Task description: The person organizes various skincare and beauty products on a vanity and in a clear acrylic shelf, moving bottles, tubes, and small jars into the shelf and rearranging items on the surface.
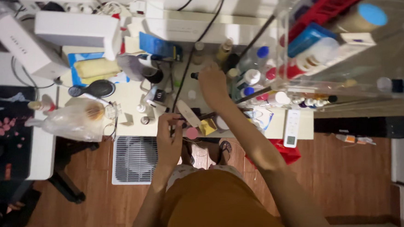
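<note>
Right hand [212, 84] stretched forward over the cluttered surface [134, 96], fingers curled down on a small dark-capped bottle [195, 75] among upright bottles; whether it grips or only touches, cannot tell. Left hand [169, 141] pinched narrow on a thin dark stick-like item [179, 119] at the near edge, beside a gold square box [207, 126]. Judgement: lift the bottle straight up, since neighbours crowd close and tip easily; keep the left hand low and steady.

A long white box [23, 44] lies far left. A blue rectangular packet [157, 45] stands far centre, a small gold packet [207, 126] near centre, and a white remote's small screen [291, 140] right.
</note>
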